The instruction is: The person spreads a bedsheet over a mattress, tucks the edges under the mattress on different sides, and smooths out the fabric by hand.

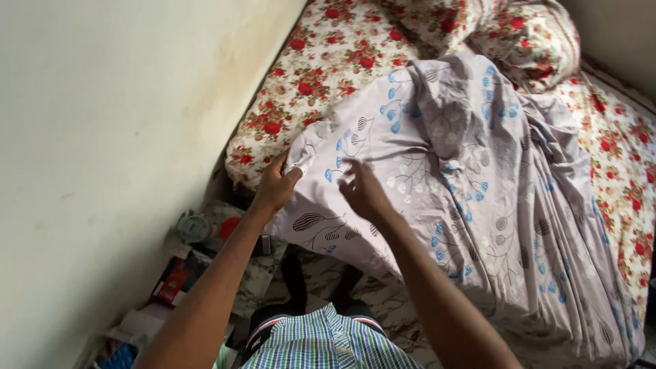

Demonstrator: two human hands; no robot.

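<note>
Nearest is a checked shirt (328,342), both forearms reaching out from it. The left hand (277,186) pinches the corner of the grey patterned sheet (471,178); the right hand (365,193) hovers just beside, fingers loosely spread, empty. The sheet runs away rightward from both sets of fingers over the floral bed (328,55).

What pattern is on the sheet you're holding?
Pale lilac sheet with blue and dark leaf sprigs; head view.
</note>
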